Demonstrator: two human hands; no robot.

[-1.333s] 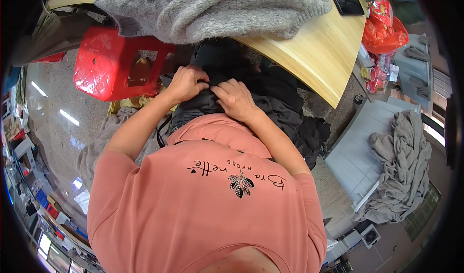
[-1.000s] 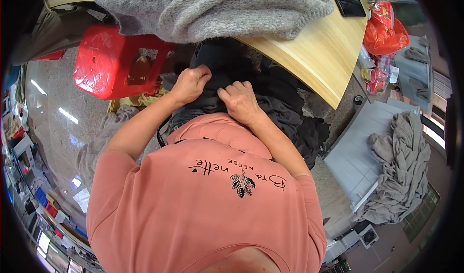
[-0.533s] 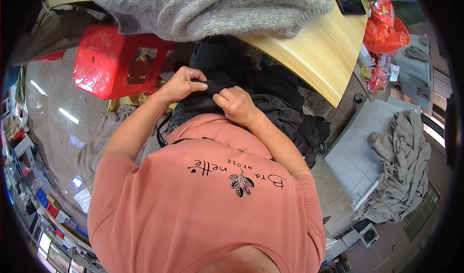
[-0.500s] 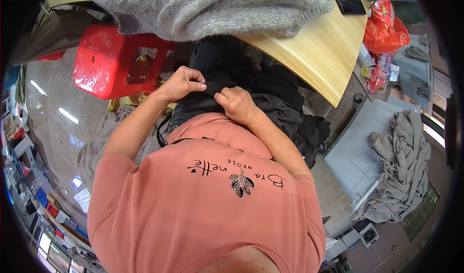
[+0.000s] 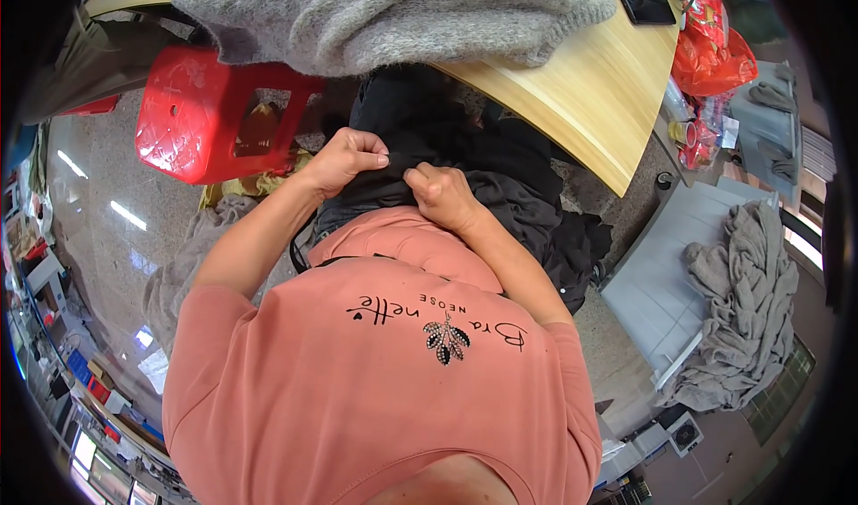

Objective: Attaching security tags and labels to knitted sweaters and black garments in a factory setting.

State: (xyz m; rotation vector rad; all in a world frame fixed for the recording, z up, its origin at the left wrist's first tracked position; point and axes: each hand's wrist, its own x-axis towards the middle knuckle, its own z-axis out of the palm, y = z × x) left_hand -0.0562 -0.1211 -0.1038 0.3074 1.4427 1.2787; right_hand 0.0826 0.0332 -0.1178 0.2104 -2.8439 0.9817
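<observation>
Black fabric (image 5: 420, 134) is lying bunched in the person's lap, just below the curved edge of the yellow wooden worktop (image 5: 581, 85), and both hands are working at its near fold. Pinching that fold between thumb and fingertips, the left hand (image 5: 344, 159) is clenching a small ridge of the cloth, its grip closed tight on it. Right beside it, almost touching, the right hand (image 5: 442, 192) is gripping the same edge with its fingers curled down into the material. More dark cloth (image 5: 563, 228) is spilling off toward the person's right side and hanging over the floor. On the worktop above, a fuzzy grey knit garment (image 5: 402, 9) is spreading wide, and a black phone (image 5: 645, 2) is lying near the far right corner. A red plastic stool (image 5: 201, 116) is standing on the floor at the left, well apart from the hands. Grey cloths (image 5: 742, 299) are heaped on a pale surface at the right.
</observation>
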